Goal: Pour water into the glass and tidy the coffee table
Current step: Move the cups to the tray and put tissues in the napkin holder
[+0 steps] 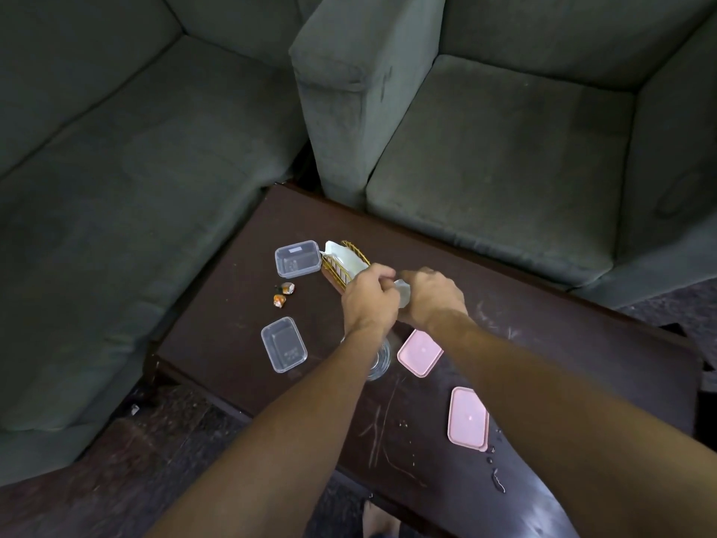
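Both hands meet over the middle of the table: the left hand (370, 297) and right hand (430, 297) are each curled onto a pale translucent object (402, 295), possibly a small water bottle, though most of it is hidden. The glass (379, 362) stands just nearer, partly under the left forearm. It looks clear, rigid, breakable and likely slick, so it is best gripped round its lower wall. Thin plastic would dent, so hold it mid-body. The far-left wire napkin holder (341, 267), clear tubs (298, 259) and pink lids (419, 353) look light.
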The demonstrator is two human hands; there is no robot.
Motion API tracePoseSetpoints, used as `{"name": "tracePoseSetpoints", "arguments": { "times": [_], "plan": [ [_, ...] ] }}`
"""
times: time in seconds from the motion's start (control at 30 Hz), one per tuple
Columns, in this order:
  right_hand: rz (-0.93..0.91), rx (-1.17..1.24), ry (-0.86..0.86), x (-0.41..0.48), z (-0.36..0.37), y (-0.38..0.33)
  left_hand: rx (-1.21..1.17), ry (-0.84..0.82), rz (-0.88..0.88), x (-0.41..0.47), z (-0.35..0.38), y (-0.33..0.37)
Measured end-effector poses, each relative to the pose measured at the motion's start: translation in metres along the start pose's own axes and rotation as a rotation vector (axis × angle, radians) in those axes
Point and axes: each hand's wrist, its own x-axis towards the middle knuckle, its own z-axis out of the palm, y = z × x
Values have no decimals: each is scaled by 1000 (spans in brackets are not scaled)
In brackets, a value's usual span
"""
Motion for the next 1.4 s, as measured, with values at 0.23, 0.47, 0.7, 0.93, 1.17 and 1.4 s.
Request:
{"name": "tracePoseSetpoints", "arguments": {
  "times": [0.23,0.47,0.7,0.93,1.17,1.4],
  "plan": [
    [39,39,42,-1,3,7,65,1,80,1,3,-6],
    [143,135,144,-27,-36,56,231,-247,260,-17,31,-1],
    [246,182,213,-86,-104,128,83,-267,381,-73,88,69],
    [393,215,291,-176,-152,240,1,-311,598,-152,168,152],
    [550,210,350,-278,-178,379,-24,-508,761,-256,269,229],
    [751,124,336,-378,-192,497,9,-775,842,-355,363,284]
  ]
}}
